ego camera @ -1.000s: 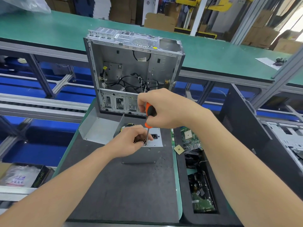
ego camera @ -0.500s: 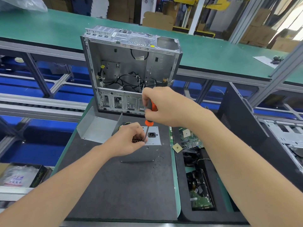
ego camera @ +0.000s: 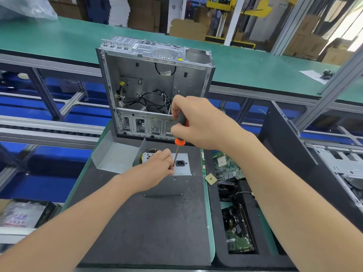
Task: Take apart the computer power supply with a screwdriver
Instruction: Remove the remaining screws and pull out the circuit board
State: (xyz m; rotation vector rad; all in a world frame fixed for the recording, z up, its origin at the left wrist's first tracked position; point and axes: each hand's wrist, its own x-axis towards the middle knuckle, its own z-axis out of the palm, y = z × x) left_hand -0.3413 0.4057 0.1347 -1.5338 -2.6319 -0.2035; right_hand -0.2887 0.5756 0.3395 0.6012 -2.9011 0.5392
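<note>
A grey metal power supply [ego camera: 181, 170] stands on the dark mat, its top face showing a black mains socket. My left hand [ego camera: 157, 167] rests on top of the unit, fingers pinched at the screwdriver's tip and covering the vent. My right hand [ego camera: 198, 122] is closed around the black and orange handle of the screwdriver [ego camera: 179, 143], held upright. The shaft comes down just left of the socket; its tip is hidden by my left fingers.
An open, gutted computer case [ego camera: 155, 85] stands right behind the unit. A loose grey metal cover [ego camera: 114, 154] lies to the left. Circuit boards [ego camera: 225, 165] and parts fill a black tray [ego camera: 245, 258] on the right, beside a black case panel [ego camera: 290, 154].
The view has shifted slightly. My right hand has turned on the screwdriver handle, showing more of the black grip. My left hand stays on the unit at the tip.
</note>
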